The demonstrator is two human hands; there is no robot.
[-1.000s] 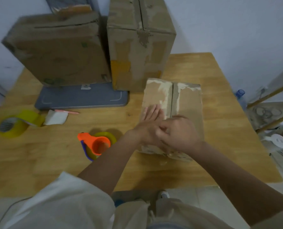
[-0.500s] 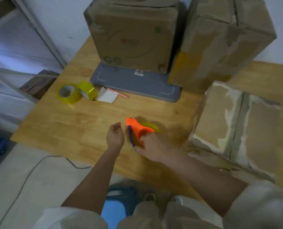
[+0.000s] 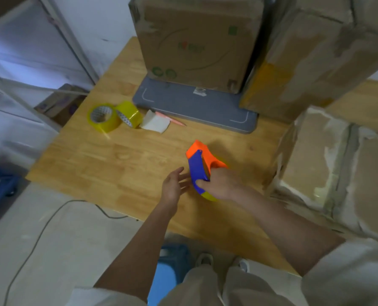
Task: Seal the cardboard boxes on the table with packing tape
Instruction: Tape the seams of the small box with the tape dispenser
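My right hand (image 3: 224, 184) grips an orange and blue tape dispenser (image 3: 200, 164) with a yellow roll in it, tilted up off the wooden table (image 3: 117, 160). Just left of it my left hand (image 3: 174, 187) is open, fingers spread, almost touching the dispenser's blue side. A low cardboard box (image 3: 338, 166) with torn, peeled flaps lies at the right. Two tall cardboard boxes stand at the back, one (image 3: 196, 38) on a grey mat and one (image 3: 316, 54) to its right.
Two yellow tape rolls (image 3: 112, 117) lie at the table's left, beside a white slip of paper (image 3: 156, 123) and a pink pen (image 3: 174, 120). The grey mat (image 3: 194, 104) lies under the back box. A cable (image 3: 40, 228) runs over the floor.
Both hands left the low box and went left to the dispenser. My right hand took hold of it and lifted it; the view swung left.
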